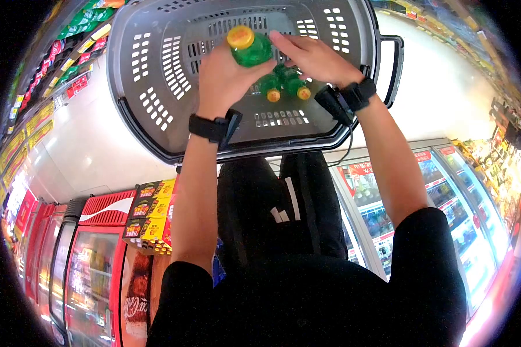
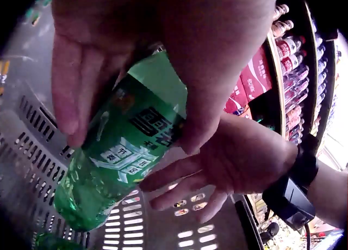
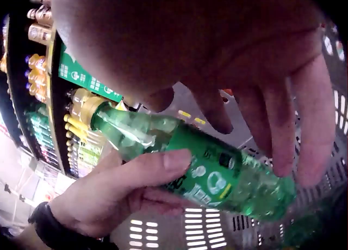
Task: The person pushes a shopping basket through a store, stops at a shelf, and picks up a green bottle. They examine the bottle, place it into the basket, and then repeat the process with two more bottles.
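Note:
A green bottle with a yellow cap point(image 1: 241, 38) is gripped round its middle by my left hand point(image 1: 224, 81), above the grey basket point(image 1: 150, 69). In the left wrist view the label of the green bottle point(image 2: 130, 125) shows between thumb and fingers. My right hand point(image 1: 315, 58) is beside the bottle with its fingers extended; in the right wrist view those fingers point(image 3: 312, 108) hang over the bottle's lower end, and whether they touch it I cannot tell. Lower in the basket lie green bottles with yellow caps point(image 1: 273, 94), partly hidden.
The basket's black handle point(image 1: 395, 72) sticks out on the right. Drink shelves point(image 1: 69, 55) stand at the upper left, glass-door fridges point(image 1: 440, 191) at the lower right. A red cooler point(image 1: 92, 272) and stacked yellow boxes point(image 1: 150, 211) are at the lower left.

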The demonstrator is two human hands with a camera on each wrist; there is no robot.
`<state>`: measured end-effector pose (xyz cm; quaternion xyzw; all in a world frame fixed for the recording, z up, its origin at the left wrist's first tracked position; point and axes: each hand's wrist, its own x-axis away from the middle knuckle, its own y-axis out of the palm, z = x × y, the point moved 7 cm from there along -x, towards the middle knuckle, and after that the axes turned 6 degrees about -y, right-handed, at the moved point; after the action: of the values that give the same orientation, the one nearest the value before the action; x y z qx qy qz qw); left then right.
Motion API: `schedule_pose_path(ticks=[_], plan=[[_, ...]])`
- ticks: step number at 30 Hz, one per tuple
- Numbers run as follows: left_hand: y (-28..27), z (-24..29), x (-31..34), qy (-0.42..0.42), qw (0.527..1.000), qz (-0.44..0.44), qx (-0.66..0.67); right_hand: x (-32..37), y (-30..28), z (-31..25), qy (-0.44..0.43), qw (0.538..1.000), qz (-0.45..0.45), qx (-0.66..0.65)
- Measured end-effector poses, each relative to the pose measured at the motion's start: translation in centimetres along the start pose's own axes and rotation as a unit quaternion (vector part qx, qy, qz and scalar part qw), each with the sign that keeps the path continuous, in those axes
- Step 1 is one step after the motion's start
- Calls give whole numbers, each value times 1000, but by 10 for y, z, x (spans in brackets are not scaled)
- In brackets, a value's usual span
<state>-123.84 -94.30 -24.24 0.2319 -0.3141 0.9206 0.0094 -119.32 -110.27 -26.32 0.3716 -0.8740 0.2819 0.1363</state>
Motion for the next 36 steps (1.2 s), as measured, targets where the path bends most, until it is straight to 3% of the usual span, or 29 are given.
schedule_pose_path(ticks=[1, 4, 8, 11, 14, 17, 23, 27, 36], plan=[[1, 4, -5, -7, 1000, -17, 2, -1, 7, 2, 101, 991, -72, -49], [9, -6, -25, 11, 996, -64, 59, -22, 7, 13, 9, 1000, -15, -25], [13, -26, -37, -41, 967, -152, 199, -39, 8, 38, 39, 998, 7, -51], [14, -30, -37, -100, 939, -225, 241, -51, 11, 49, 53, 997, -37, -44], [22, -46, -39, -147, 914, -223, 307, -56, 19, 61, 48, 995, -39, -74], [42, -77, -46, -202, 857, -191, 434, -50, 22, 64, 86, 991, -7, -107], [58, -73, -45, -209, 869, -164, 418, -47, 33, 66, 160, 952, 16, -259], [68, -78, -44, -220, 880, -152, 393, -53, 50, 86, 175, 921, -20, -347], [98, -100, -48, -224, 893, -172, 351, -60, 69, 114, 206, 914, -36, -348]])
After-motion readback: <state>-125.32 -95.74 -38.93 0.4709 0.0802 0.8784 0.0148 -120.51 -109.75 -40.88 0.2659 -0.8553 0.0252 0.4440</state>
